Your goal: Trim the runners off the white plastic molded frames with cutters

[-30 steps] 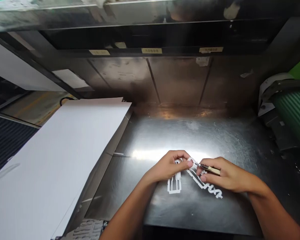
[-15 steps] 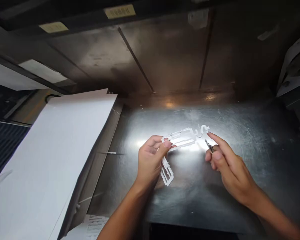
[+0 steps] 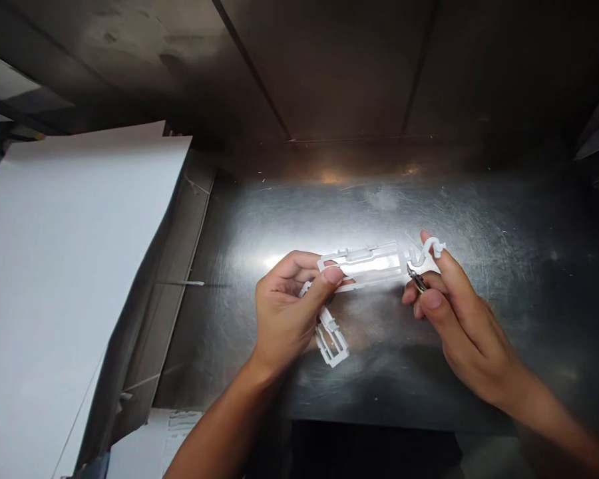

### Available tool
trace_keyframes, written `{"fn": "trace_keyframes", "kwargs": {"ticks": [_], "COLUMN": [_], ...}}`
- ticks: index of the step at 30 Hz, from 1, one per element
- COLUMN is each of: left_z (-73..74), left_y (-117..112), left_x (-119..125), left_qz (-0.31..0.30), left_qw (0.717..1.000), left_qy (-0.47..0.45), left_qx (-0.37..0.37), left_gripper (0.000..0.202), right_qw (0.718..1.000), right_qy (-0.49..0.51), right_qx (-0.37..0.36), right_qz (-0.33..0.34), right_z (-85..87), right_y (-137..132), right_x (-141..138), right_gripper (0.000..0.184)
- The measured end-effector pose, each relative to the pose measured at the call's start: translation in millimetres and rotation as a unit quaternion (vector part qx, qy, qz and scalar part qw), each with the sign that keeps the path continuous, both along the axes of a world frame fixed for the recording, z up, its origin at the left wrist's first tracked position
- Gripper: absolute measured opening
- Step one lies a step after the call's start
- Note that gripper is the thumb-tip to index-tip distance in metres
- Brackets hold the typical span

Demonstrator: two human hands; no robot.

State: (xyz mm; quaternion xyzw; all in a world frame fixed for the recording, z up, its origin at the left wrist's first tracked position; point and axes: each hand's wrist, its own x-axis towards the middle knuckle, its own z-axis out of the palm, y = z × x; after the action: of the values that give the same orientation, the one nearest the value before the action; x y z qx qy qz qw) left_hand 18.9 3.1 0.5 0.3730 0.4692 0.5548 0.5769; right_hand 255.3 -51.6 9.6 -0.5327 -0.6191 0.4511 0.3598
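My left hand [image 3: 292, 309] pinches a white plastic frame [image 3: 362, 259] with long slots between thumb and fingers. A second white slotted piece [image 3: 332, 339] hangs below that hand; whether the two are joined is hidden. At the frame's right end is a white curved, hook-like piece [image 3: 424, 251]. My right hand [image 3: 464, 326] is closed around a small hand tool with a pointed metal tip [image 3: 417, 279]; its handle is mostly hidden in the palm. The tip is close beside the frame's right end, and my right index finger is behind the curved piece.
Beneath my hands lies a scratched, shiny metal worktop [image 3: 379, 372] with tiny white scraps on it. A large white sheet [image 3: 74, 266] covers a carton [image 3: 154, 332] on the left. Metal panels [image 3: 339, 73] rise behind the worktop, and printed paper [image 3: 147, 439] lies at the lower left.
The view has tilted down and shifted. The frame and curved piece have moved closer to my right hand, with the tool tip now at the frame's end. Both hands keep their holds.
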Motion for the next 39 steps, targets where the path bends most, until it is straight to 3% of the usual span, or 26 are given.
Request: {"fn": "trace_keyframes", "kwargs": {"ticks": [10, 22, 24, 27, 29, 34, 39], "left_z": [1.2, 2.6, 2.3, 0.8, -0.6, -4.1, -4.8], "left_y": [-0.4, 0.6, 1.8, 1.4, -1.2, -12.2, -17.9], "left_x": [-1.1, 0.8, 0.5, -0.1, 0.4, 5.1, 8.1], "left_qz": [-0.009, 0.012, 0.027, 0.034, 0.032, -0.005, -0.038], "left_qw": [1.000, 0.999, 0.999, 0.999, 0.998, 0.998, 0.997], "left_qy": [-0.006, 0.003, 0.004, 0.010, 0.023, 0.059, 0.057], "left_qx": [-0.013, -0.031, -0.036, -0.041, -0.042, -0.037, -0.035], "left_gripper": [0.027, 0.033, 0.034, 0.036, 0.037, 0.033, 0.029], "right_qw": [0.999, 1.000, 1.000, 0.997, 0.992, 0.988, 0.986], "right_qy": [0.033, 0.014, 0.003, -0.007, -0.002, 0.001, -0.020], "right_qx": [-0.029, -0.010, 0.001, 0.029, 0.050, 0.066, 0.057], "right_qz": [-0.001, 0.006, -0.010, -0.076, -0.115, -0.142, -0.155], "right_z": [-1.7, -3.8, -4.3, -0.2, 5.1, 14.2, 10.9], "right_y": [-1.3, -1.5, -0.1, 3.2, 5.2, 6.3, 5.5], "right_x": [1.4, 4.6, 3.4, -3.1, -8.9, -16.6, -14.5], "right_gripper": [0.057, 0.059, 0.052, 0.020, 0.010, 0.013, 0.017]}}
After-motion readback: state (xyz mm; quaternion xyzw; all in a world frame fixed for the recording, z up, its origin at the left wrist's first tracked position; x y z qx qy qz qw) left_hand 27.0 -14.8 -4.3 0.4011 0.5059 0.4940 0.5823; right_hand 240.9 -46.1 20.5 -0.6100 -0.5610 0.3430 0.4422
